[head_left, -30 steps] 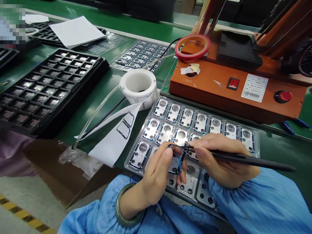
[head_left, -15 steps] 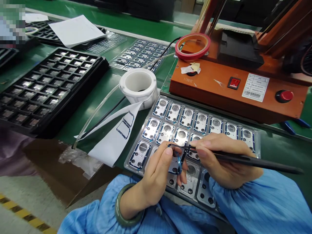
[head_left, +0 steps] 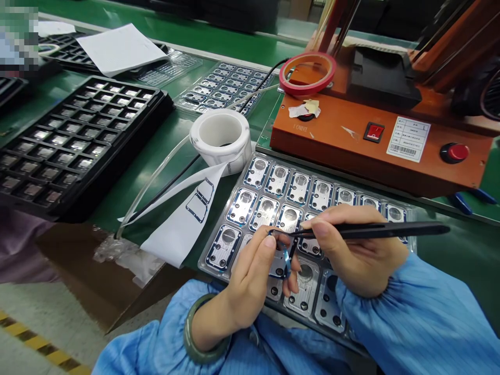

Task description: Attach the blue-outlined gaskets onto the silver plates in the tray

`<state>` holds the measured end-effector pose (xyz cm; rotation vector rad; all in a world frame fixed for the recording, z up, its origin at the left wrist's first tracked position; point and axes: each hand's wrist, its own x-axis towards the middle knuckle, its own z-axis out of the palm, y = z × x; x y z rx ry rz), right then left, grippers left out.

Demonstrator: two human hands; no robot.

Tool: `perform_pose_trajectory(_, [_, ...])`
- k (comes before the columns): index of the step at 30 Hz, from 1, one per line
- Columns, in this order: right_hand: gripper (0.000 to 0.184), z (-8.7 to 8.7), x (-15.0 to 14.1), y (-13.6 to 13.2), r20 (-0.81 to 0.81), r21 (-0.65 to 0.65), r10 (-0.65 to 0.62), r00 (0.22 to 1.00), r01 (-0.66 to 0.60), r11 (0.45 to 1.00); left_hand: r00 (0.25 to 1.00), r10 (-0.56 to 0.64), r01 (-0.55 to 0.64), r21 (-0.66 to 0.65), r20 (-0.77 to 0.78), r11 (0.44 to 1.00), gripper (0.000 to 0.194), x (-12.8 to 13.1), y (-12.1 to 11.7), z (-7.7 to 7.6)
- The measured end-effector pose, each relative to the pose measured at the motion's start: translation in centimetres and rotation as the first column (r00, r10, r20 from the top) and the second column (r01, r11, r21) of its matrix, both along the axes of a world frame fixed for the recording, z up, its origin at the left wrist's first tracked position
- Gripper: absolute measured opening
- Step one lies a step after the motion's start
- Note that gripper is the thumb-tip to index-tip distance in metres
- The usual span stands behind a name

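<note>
My left hand (head_left: pixel 253 273) pinches a small metal plate (head_left: pixel 278 265) with a dark rim and a round opening, held tilted above the tray. A strip of blue film (head_left: pixel 287 262) curls off its right side. In my right hand (head_left: pixel 357 247) are black tweezers (head_left: pixel 385 229), their tips touching the top edge of the plate. Beneath both hands lies a clear plastic tray (head_left: pixel 213 268) with rows of similar plates, partly covered by my hands. A white label roll (head_left: pixel 221 140) stands behind it, its loose strip (head_left: pixel 172 237) carrying black frame-shaped stickers.
An orange machine (head_left: pixel 336 135) with a red switch and button stands behind the tray, a red tape roll (head_left: pixel 287 83) on it. At left sits a black tray stack (head_left: pixel 128 151) of small square parts. Further back are another plate tray (head_left: pixel 222 96) and white paper (head_left: pixel 121 49).
The tweezers' rear end has swung upward and a little left as my right hand tilted. Their tips stay at the plate's top edge, and my left hand has barely moved.
</note>
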<state>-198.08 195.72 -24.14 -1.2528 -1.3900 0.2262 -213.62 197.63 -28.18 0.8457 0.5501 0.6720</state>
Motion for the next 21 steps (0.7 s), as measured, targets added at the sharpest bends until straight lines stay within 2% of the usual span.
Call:
perform_pose_trajectory(3, [0.009, -0.1, 0.0, 0.0, -0.005, -0.023, -0.042, 0.999, 0.042, 0.999, 1.0, -0.003, 0.002, -0.022, -0.018, 1.0, 0.027, 0.1, 0.1, 0.2])
perform_pose_trajectory(10, [0.006, -0.5, 0.2, -0.1, -0.051, -0.057, -0.015, 0.999, 0.013, 0.998, 1.0, -0.007, 0.006, -0.021, -0.016, 1.0, 0.027, 0.2, 0.2, 0.3])
perform_pose_trajectory(17, [0.011, -1.2, 0.2, 0.3, -0.324, -0.037, -0.056, 0.944, 0.047, 0.998, 0.999, -0.017, 0.017, -0.016, -0.027, 1.0, 0.027, -0.1, 0.2, 0.5])
perform_pose_trajectory(21, [0.014, -1.3, 0.2, 0.2, -0.282, -0.119, -0.042, 0.959, 0.009, 0.993, 0.999, -0.019, 0.019, -0.007, -0.037, 1.0, 0.026, -0.1, 0.1, 0.5])
